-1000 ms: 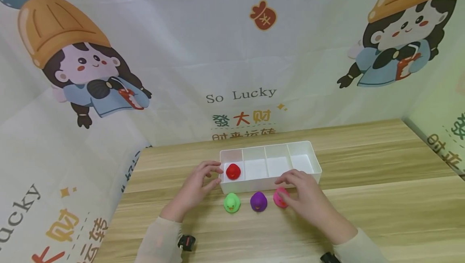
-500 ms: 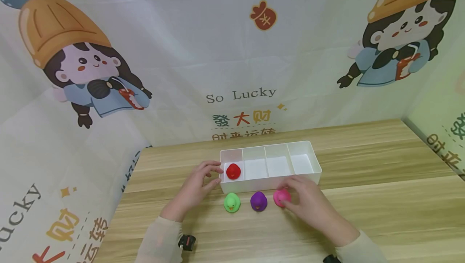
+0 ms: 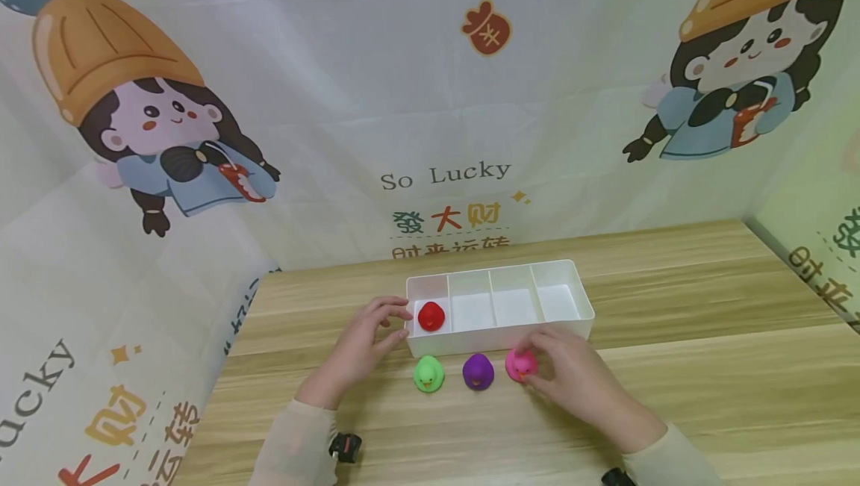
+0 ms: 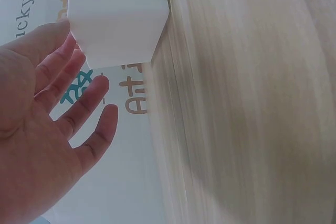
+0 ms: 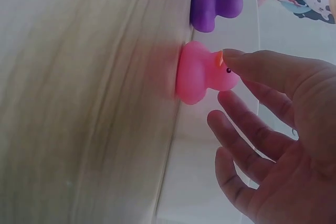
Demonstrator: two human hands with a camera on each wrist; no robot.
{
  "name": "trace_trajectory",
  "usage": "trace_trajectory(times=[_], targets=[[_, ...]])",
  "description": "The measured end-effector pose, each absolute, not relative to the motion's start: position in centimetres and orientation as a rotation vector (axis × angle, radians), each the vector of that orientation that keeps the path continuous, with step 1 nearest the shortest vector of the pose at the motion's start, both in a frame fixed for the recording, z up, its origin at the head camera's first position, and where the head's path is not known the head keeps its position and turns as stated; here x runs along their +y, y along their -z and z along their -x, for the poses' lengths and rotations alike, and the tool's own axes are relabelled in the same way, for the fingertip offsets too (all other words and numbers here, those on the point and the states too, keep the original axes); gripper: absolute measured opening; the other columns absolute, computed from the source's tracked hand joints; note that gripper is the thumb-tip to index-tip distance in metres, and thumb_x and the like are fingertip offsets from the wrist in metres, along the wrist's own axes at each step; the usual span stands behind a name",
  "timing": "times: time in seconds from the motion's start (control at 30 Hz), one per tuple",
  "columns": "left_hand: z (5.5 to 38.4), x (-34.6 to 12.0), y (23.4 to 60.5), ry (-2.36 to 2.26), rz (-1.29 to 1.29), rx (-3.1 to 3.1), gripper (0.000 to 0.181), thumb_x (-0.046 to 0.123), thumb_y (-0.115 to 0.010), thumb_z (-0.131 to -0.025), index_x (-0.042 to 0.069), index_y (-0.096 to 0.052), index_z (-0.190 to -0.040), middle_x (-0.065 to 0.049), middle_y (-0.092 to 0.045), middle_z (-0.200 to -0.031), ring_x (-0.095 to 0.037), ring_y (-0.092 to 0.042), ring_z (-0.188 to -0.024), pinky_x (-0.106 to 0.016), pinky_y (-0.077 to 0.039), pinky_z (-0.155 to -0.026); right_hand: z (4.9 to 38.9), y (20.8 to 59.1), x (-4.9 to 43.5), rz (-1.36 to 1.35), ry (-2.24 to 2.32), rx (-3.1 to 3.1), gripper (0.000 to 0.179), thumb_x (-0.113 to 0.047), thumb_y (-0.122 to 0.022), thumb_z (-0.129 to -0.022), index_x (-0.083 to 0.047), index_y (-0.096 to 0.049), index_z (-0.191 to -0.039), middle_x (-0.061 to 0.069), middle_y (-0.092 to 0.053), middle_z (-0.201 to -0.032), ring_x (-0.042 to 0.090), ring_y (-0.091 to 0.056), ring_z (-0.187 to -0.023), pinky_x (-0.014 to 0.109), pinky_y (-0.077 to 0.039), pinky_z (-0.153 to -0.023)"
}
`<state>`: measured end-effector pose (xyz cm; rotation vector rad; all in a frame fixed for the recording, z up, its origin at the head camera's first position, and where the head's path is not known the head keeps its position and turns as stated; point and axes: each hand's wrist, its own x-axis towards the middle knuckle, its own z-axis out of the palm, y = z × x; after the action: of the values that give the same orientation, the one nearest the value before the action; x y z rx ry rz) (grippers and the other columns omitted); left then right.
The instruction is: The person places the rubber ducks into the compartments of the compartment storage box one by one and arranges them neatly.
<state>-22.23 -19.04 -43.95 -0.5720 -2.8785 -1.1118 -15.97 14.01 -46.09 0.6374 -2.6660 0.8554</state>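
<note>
A white tray [image 3: 443,344] with a row of compartments lies on the table, a red rubber duck [image 3: 431,316] in its leftmost one. My left hand [image 3: 363,342] has its fingertips against the tray's left end, fingers loosely bent. In front of the tray, a green rubber duck [image 3: 428,374], a purple rubber duck [image 3: 478,372] and a pink rubber duck [image 3: 518,366] stand in a row. My right hand [image 3: 571,374] pinches the pink duck's head between thumb and index finger; the right wrist view shows the thumb [image 5: 257,66] at its beak, other fingers spread below.
The wooden table [image 3: 705,307] stretches to both sides and in front of the ducks. A white printed cloth [image 3: 349,98] hangs behind and beside it. The tray's other compartments, divided by thin walls, hold nothing visible.
My right hand has closed in around the pink duck and now pinches its head. The duck has shifted slightly, its beak now showing. The left hand and tray have kept their place.
</note>
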Motion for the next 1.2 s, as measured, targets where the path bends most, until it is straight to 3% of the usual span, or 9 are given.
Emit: trace_trajectory(times=[0.83,1.2], targets=[[22.24,-18.93,43.79,1.144,0.526,-2.906,0.022,0.012,-0.072,-0.097,0.010,-0.071,-0.119,-0.004,-0.057,-0.147,-0.030,-0.058,-0.115,-0.051,-0.051,-0.102,16.08,46.30,13.82,-0.540,-0.873,-2.765,0.034,-0.015,-0.092,-0.072,-0.022,-0.070,-0.097,-0.010,-0.067,-0.096,0.012,-0.062,-0.091,0.034,-0.056,-0.082],[22.20,-19.04,43.95,1.140,0.551,-2.882,0.020,0.010,-0.071,-0.098,0.008,-0.071,-0.118,-0.007,-0.057,-0.147,-0.031,-0.060,-0.113,-0.053,-0.051,-0.101,15.93,46.19,13.70,-0.548,-0.915,-2.748,0.031,-0.016,-0.091,-0.075,-0.022,-0.072,-0.098,-0.009,-0.068,-0.098,0.014,-0.063,-0.094,0.036,-0.056,-0.086]])
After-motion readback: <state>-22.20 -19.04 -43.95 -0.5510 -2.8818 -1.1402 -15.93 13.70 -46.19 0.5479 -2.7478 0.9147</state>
